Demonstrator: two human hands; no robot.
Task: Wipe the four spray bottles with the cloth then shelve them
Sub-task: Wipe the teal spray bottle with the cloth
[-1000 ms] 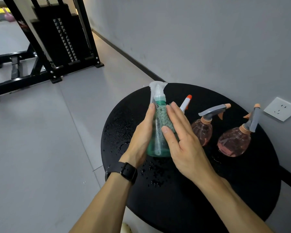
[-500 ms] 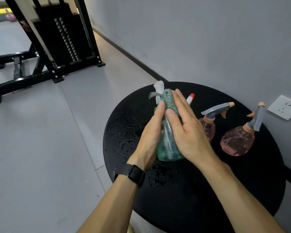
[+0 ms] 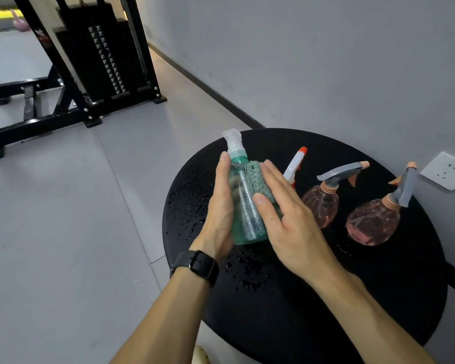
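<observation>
I hold a clear green spray bottle (image 3: 243,211) with a white cap upright above the round black table (image 3: 326,311). My left hand (image 3: 220,211) grips its left side, thumb pointing up along it. My right hand (image 3: 286,222) presses a green cloth (image 3: 258,177) against the bottle's right side with straight fingers. Behind it, mostly hidden, is a white bottle with a red nozzle tip (image 3: 296,164). Two round pink bottles (image 3: 323,206) (image 3: 371,223) with grey triggers stand to the right.
Water drops cover the table's left part (image 3: 189,206). A grey wall with a white socket (image 3: 444,170) runs close behind the table. A black weight machine (image 3: 103,56) stands on the grey floor at the far left. No shelf is in view.
The cloth rose to the bottle's neck, covering the cap, then slid back down onto the upper body. The white cap shows again. The other bottles have not moved.
</observation>
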